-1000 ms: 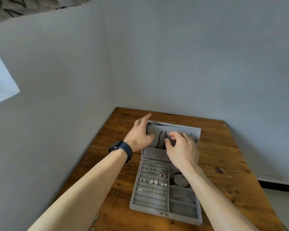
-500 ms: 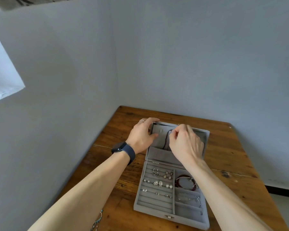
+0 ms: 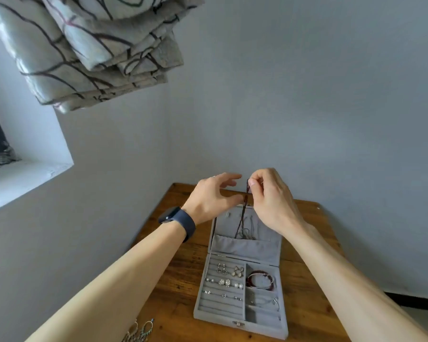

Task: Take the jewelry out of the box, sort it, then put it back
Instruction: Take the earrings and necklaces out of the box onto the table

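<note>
Pinching a dark necklace [image 3: 242, 218] between thumb and forefinger, the right hand [image 3: 272, 201] holds it up over the raised lid [image 3: 245, 249] of the open grey jewelry box [image 3: 257, 330], and the cord hangs down into the lid's pocket. The left hand [image 3: 208, 198] hovers at the cord's 9 o'clock, fingers loosely spread and gripping nothing; its thumb tip is just beside the cord, though contact cannot be told. A dark watch [image 3: 181, 222] wraps that wrist. The box sits on a wooden table [image 3: 173, 280], lid at its 12 o'clock side. Inside, small rings and studs [image 3: 224, 282] line the slotted section on the 9 o'clock side, a red bracelet [image 3: 261, 280] lies in the compartment toward 2 o'clock, and a silver bangle [image 3: 267, 302] fills the one below it. Loose earrings [image 3: 140, 332] lie on the table at the box's 8 o'clock. Patterned folded fabric [image 3: 97, 45] hangs at the view's 11 o'clock above a white window ledge [image 3: 22, 178].
</note>
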